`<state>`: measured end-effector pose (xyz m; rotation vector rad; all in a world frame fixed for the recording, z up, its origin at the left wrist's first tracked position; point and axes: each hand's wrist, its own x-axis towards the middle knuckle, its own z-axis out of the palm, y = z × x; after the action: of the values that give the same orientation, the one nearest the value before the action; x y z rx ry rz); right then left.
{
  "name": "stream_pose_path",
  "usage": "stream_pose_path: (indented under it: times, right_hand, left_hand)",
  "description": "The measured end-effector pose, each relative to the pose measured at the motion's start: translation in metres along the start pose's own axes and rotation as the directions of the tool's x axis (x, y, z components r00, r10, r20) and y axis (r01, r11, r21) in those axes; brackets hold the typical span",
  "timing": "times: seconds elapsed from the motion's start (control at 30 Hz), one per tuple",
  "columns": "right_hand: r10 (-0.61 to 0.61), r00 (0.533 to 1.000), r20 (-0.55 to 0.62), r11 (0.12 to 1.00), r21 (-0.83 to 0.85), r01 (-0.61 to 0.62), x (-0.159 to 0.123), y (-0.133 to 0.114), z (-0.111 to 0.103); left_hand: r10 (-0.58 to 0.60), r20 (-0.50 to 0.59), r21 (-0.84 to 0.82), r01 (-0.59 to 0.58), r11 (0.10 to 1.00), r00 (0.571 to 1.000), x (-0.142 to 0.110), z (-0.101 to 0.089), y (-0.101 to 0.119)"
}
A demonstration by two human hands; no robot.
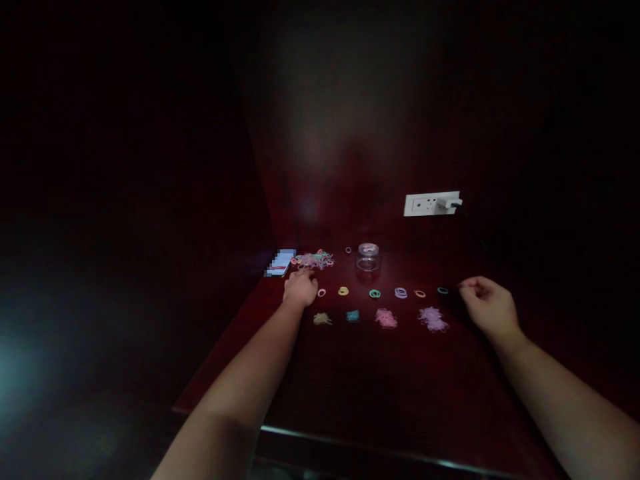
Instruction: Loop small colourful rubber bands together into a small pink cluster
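My left hand [301, 288] lies palm down at the near edge of a mixed heap of coloured elastic bands [316, 259], its fingers stretched toward the heap. Just right of it is a pink hair tie [321, 293]. Along the same row sit yellow ties [343, 291], green ties [375, 294], purple ties [401, 293], an orange tie [420, 294] and a teal tie [443, 291]. My right hand [489, 308] rests right of the teal tie, fingers curled with thumb and forefinger together. Whatever they may hold is too small to see.
Nearer me are piles of thin bands: yellowish [322, 319], teal [353, 317], pink [386, 319] and purple [433, 319]. Behind stand a clear lidded jar [368, 260] and a small dark ring [349, 251]. A lit phone [281, 263] lies left; a wall socket [425, 204] holds a plug.
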<state>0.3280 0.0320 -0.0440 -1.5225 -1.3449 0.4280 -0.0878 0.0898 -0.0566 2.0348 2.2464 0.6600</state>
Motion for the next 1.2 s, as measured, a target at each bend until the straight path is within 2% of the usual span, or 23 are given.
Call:
stream_pose_path:
  times: [0.23, 0.4, 0.5, 0.63, 0.97, 1.2]
  right_hand:
    - [0.003, 1.0, -0.016, 1.0, -0.01, -0.003, -0.001, 0.0, -0.001]
    - [-0.013, 1.0, -0.022, 1.0, -0.016, 0.012, 0.003, 0.003, 0.0]
    - [-0.007, 0.997, -0.072, 1.0, -0.013, 0.006, 0.006, 0.005, 0.003]
    - [0.015, 0.992, -0.129, 1.0, -0.001, -0.015, 0.01, 0.008, 0.007]
    - [0.0, 0.993, -0.122, 1.0, 0.015, 0.002, 0.01, 0.007, 0.006]
    - [-0.024, 0.992, -0.126, 0.999, 0.022, 0.027, 0.013, 0.015, 0.008]
  left_hand:
    - [0.134, 0.012, 0.019, -0.134, 0.991, 0.991, 0.006, 0.002, 0.01]
    - [0.154, 0.022, 0.023, -0.154, 0.988, 0.988, 0.017, 0.007, 0.012]
    - [0.155, 0.019, 0.022, -0.156, 0.988, 0.988, 0.021, 0.009, 0.012]
    - [0.146, -0.001, 0.017, -0.146, 0.989, 0.989, 0.02, 0.008, 0.012]
    - [0.05, -0.07, -0.059, -0.054, 0.997, 0.996, 0.015, 0.003, 0.005]
    - [-0.022, -0.113, -0.101, 0.01, 0.995, 0.993, 0.011, -0.001, 0.003]
